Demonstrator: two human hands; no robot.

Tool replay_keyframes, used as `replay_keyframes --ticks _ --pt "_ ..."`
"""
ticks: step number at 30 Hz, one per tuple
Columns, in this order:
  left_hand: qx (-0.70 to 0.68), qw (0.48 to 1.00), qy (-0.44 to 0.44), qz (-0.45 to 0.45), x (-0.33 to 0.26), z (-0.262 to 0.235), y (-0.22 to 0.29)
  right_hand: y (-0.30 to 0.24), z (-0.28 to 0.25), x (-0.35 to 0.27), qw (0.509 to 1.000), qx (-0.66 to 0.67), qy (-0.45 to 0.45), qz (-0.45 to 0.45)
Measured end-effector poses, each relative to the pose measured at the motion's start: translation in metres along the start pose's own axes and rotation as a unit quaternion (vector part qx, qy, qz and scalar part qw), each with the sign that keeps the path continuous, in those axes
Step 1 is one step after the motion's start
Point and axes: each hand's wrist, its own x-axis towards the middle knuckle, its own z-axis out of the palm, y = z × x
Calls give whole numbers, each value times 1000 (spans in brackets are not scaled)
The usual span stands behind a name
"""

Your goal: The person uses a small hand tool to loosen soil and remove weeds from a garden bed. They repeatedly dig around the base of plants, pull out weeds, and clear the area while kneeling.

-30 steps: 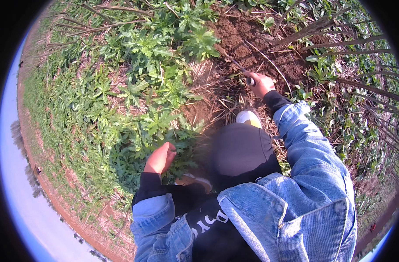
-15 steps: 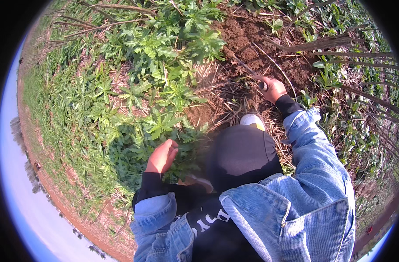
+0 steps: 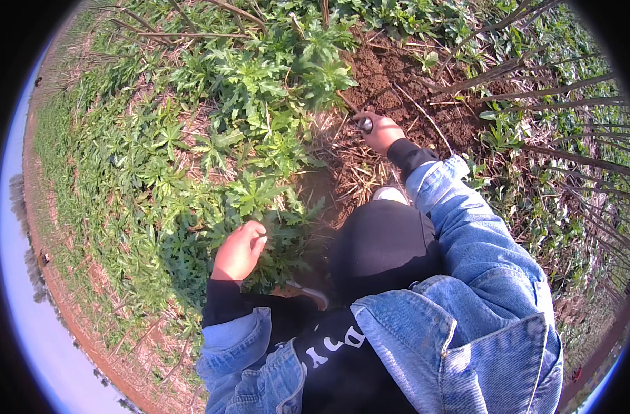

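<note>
My right hand (image 3: pixel 385 135) is wrapped round the handle of a slim hand tool (image 3: pixel 365 125), whose round grey butt end shows beside the thumb. A thin shaft runs from it up and left toward the soil; its working end is hidden or too small to make out. Below the hand lie dry straw stalks (image 3: pixel 360 172) and bare brown soil (image 3: pixel 377 79). Over leafy green plants (image 3: pixel 253 196), my left hand (image 3: pixel 238 252) hovers with its fingers curled together. Nothing shows in it.
Dry woody stems (image 3: pixel 570 93) slant in from the right, and more branches (image 3: pixel 184 34) lie at the upper left. A long thin twig (image 3: pixel 425 117) crosses the soil. My bent knee (image 3: pixel 380 245) and white shoe (image 3: pixel 389 195) are close below the right hand.
My right hand has moved left and slightly away from me with the hand tool, nearer the leafy plants. My left hand has shifted a little to the left.
</note>
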Motion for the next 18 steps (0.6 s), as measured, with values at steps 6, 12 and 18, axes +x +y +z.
replay_keyframes --ticks 6,12,18 --pt "55 996 73 -20 -46 -46 31 13 -61 -104 995 -32 70 69" --pt "67 996 52 11 -80 -31 42 -27 -96 -131 988 -81 129 -28" --pt "57 992 98 60 -110 -17 37 -105 -84 -19 964 -252 37 -70"
